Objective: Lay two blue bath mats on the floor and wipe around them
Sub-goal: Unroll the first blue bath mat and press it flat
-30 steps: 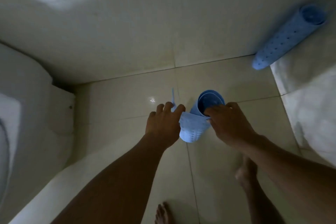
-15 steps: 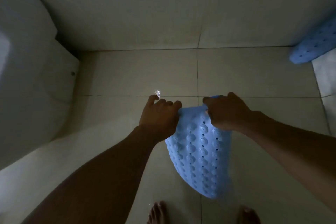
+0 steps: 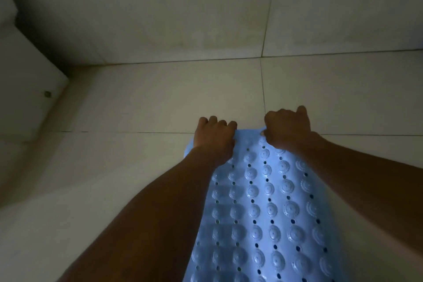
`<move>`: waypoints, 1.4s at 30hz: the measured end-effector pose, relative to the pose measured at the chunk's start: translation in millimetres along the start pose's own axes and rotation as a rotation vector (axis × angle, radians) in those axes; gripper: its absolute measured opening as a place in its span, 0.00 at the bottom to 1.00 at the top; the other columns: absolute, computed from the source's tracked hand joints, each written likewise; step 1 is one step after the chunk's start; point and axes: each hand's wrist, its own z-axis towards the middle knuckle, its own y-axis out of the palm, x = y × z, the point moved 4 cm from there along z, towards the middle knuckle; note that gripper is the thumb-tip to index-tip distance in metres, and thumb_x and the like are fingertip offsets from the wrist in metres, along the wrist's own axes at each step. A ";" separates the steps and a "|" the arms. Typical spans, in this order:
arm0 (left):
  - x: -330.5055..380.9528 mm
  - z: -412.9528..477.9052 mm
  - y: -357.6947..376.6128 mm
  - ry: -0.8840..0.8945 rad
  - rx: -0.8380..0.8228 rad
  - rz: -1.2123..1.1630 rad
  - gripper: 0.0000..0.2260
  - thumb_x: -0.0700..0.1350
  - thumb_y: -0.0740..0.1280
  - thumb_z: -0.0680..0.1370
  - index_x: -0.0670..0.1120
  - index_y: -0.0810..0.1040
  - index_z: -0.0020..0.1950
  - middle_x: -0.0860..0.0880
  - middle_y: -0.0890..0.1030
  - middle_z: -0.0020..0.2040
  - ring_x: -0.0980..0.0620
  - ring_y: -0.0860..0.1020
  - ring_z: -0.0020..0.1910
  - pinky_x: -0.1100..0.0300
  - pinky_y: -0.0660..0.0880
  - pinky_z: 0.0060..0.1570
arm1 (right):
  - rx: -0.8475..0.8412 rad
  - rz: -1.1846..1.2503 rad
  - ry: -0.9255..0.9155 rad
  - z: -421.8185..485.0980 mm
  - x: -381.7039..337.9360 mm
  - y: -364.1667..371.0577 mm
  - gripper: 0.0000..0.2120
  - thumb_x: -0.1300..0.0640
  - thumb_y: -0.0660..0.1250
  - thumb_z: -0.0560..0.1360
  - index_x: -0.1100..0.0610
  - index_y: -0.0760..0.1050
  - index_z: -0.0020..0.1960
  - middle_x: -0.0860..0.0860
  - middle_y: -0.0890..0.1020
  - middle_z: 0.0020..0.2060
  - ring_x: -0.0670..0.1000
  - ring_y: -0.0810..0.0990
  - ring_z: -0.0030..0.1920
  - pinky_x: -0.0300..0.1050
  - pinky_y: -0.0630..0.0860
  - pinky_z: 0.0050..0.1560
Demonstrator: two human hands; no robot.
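A dim, tiled bathroom seen from above, looking down past two bare forearms. A blue bath mat fills the lower centre and lower right of the frame, running up from the bottom edge to just below the middle. Its upward face is covered in rows of round suction cups with small holes between them.

The left hand and the right hand sit side by side at the mat's top edge. Each has its fingers curled over that edge, gripping it.

Pale floor tiles lie beyond the hands, and a wall spans the top. A white fixture stands at the left edge. Only one mat is in view.

The mat bows between the hands, so it looks soft, rubbery and fairly light, likely to flop and curl. Holding the two corners of one short edge should keep it spread; the cups may cling to smooth tile.
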 end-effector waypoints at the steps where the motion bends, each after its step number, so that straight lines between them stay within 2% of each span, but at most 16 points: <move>1: 1.9 1.7 11.8 -0.026 -0.014 -0.013 0.16 0.52 0.62 0.80 0.51 0.72 0.67 0.48 0.79 0.61 0.44 0.73 0.63 0.49 0.64 0.62 | 0.028 0.007 0.007 1.7 -2.3 8.0 0.08 0.49 0.64 0.77 0.52 0.75 0.54 0.53 0.82 0.51 0.56 0.80 0.56 0.57 0.62 0.66; 4: 6.2 -11.4 34.8 -0.158 0.039 -0.153 0.20 0.50 0.64 0.78 0.50 0.70 0.71 0.46 0.72 0.67 0.43 0.69 0.69 0.49 0.61 0.69 | 0.072 0.017 0.029 -1.0 -9.0 17.8 0.06 0.54 0.66 0.75 0.53 0.76 0.51 0.52 0.82 0.49 0.57 0.77 0.56 0.55 0.64 0.62; 8: 25.0 -50.0 53.2 -0.149 0.024 -0.290 0.29 0.59 0.54 0.83 0.51 0.56 0.82 0.43 0.54 0.82 0.40 0.49 0.81 0.45 0.48 0.78 | 0.164 -0.050 0.100 -4.2 -8.4 17.7 0.04 0.54 0.66 0.77 0.54 0.77 0.48 0.52 0.81 0.46 0.57 0.76 0.54 0.54 0.66 0.57; 10: 32.5 -68.1 67.6 -0.135 0.000 -0.335 0.31 0.62 0.49 0.83 0.52 0.49 0.83 0.46 0.46 0.84 0.43 0.42 0.82 0.44 0.42 0.79 | 0.162 -0.070 0.109 -4.6 -10.7 23.8 0.03 0.55 0.66 0.77 0.54 0.76 0.46 0.52 0.81 0.45 0.57 0.76 0.54 0.54 0.67 0.56; 13: 24.8 -67.2 80.2 -0.114 0.034 -0.335 0.31 0.64 0.46 0.83 0.54 0.45 0.84 0.48 0.43 0.84 0.45 0.39 0.82 0.45 0.39 0.79 | 0.211 -0.040 0.107 -0.8 -10.7 29.5 0.04 0.54 0.66 0.78 0.55 0.75 0.48 0.54 0.81 0.47 0.59 0.75 0.54 0.55 0.68 0.56; 18: -4.8 -40.2 78.8 -0.094 -0.045 -0.277 0.32 0.65 0.42 0.81 0.58 0.41 0.83 0.51 0.38 0.83 0.48 0.36 0.82 0.47 0.39 0.79 | 0.438 0.303 0.169 -13.0 16.1 4.1 0.22 0.44 0.69 0.74 0.58 0.75 0.61 0.61 0.76 0.56 0.65 0.73 0.59 0.59 0.71 0.53; 20: -4.9 -39.2 78.4 -0.109 -0.051 -0.273 0.30 0.65 0.44 0.82 0.58 0.40 0.83 0.52 0.37 0.83 0.48 0.36 0.81 0.47 0.38 0.79 | 0.480 0.391 0.305 -34.3 25.6 -1.2 0.29 0.39 0.68 0.73 0.58 0.71 0.65 0.62 0.74 0.61 0.66 0.72 0.61 0.61 0.72 0.55; 23: 0.3 -42.2 80.0 -0.155 -0.069 -0.271 0.30 0.64 0.45 0.83 0.58 0.38 0.82 0.50 0.35 0.82 0.47 0.35 0.81 0.46 0.36 0.79 | 0.203 0.648 0.596 -67.2 33.9 18.8 0.38 0.32 0.67 0.72 0.59 0.67 0.69 0.61 0.72 0.65 0.67 0.72 0.65 0.64 0.71 0.63; 28: 16.9 -98.8 80.5 -0.218 0.053 -0.378 0.31 0.65 0.43 0.81 0.57 0.42 0.83 0.48 0.39 0.83 0.45 0.38 0.82 0.44 0.40 0.79 | -0.020 0.986 0.697 -97.9 42.0 28.9 0.46 0.28 0.69 0.67 0.62 0.67 0.70 0.59 0.75 0.66 0.63 0.76 0.65 0.59 0.74 0.65; 30: 32.1 -131.9 83.0 -0.180 0.041 -0.373 0.31 0.66 0.41 0.81 0.57 0.43 0.83 0.48 0.40 0.84 0.46 0.39 0.82 0.45 0.41 0.80 | -0.179 1.126 0.742 -106.9 42.9 30.6 0.46 0.28 0.71 0.64 0.61 0.72 0.68 0.58 0.80 0.62 0.61 0.80 0.60 0.55 0.77 0.62; 32: 36.3 -150.6 86.9 -0.191 -0.009 -0.351 0.32 0.67 0.40 0.80 0.58 0.42 0.83 0.49 0.39 0.83 0.47 0.37 0.82 0.45 0.40 0.80 | -0.331 1.268 0.695 -117.4 35.5 34.0 0.36 0.34 0.74 0.65 0.58 0.77 0.63 0.54 0.83 0.55 0.56 0.83 0.51 0.49 0.79 0.51; 34: 32.6 -154.1 88.2 -0.192 -0.046 -0.333 0.32 0.68 0.40 0.80 0.59 0.40 0.82 0.50 0.38 0.83 0.48 0.35 0.81 0.45 0.39 0.79 | -0.372 1.356 0.643 -123.9 28.1 34.3 0.24 0.42 0.76 0.69 0.56 0.79 0.58 0.52 0.84 0.47 0.52 0.83 0.44 0.44 0.77 0.41; 36: 29.0 -152.5 86.9 -0.187 -0.082 -0.319 0.32 0.68 0.41 0.81 0.60 0.38 0.82 0.51 0.37 0.83 0.48 0.34 0.81 0.45 0.38 0.79 | -0.330 1.403 0.609 -125.2 25.2 34.4 0.19 0.44 0.78 0.68 0.55 0.80 0.51 0.51 0.85 0.43 0.51 0.84 0.42 0.43 0.77 0.39; 38: 27.3 -151.9 85.5 -0.215 -0.134 -0.301 0.32 0.68 0.42 0.81 0.60 0.36 0.81 0.52 0.34 0.82 0.47 0.32 0.80 0.44 0.37 0.79 | -0.258 1.407 0.577 -125.4 23.8 29.3 0.22 0.42 0.82 0.62 0.55 0.80 0.47 0.50 0.85 0.41 0.51 0.85 0.41 0.44 0.80 0.41; 40: 27.6 -151.8 84.0 -0.243 -0.177 -0.298 0.32 0.68 0.42 0.81 0.59 0.34 0.81 0.52 0.32 0.82 0.47 0.32 0.80 0.44 0.36 0.79 | -0.244 1.413 0.557 -124.7 25.7 28.8 0.28 0.41 0.84 0.57 0.55 0.82 0.49 0.51 0.87 0.42 0.53 0.87 0.42 0.48 0.83 0.47; 42: 28.9 -150.6 82.2 -0.253 -0.208 -0.301 0.32 0.68 0.42 0.81 0.59 0.33 0.81 0.52 0.31 0.81 0.47 0.31 0.80 0.44 0.36 0.78 | -0.309 1.470 0.512 -127.2 28.6 27.4 0.28 0.42 0.83 0.59 0.56 0.83 0.53 0.52 0.88 0.44 0.54 0.88 0.43 0.51 0.83 0.51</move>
